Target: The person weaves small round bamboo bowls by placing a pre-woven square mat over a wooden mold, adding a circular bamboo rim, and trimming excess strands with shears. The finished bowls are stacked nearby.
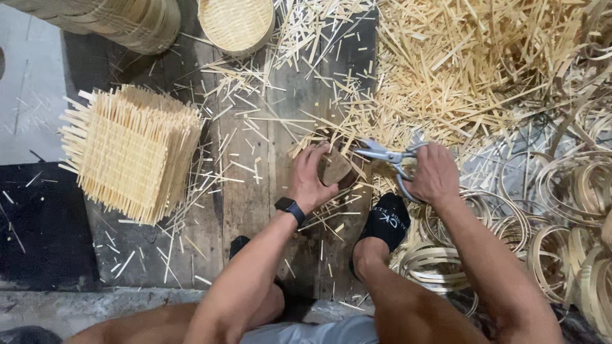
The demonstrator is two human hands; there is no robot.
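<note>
My left hand [310,176] presses down on a round brown block [335,169] that lies over a woven bamboo piece on the dark wooden floor. A black watch sits on that wrist. My right hand [433,173] grips the loop handles of grey metal scissors [382,153], whose blades point left toward the edge of the block. My foot in a black sock [384,222] rests just below the scissors.
A stack of square woven bamboo mats [131,151] stands at the left. Round woven baskets [234,23] sit at the top. A heap of cut bamboo strips [459,64] fills the upper right, and several bamboo hoops [561,210] lie at the right.
</note>
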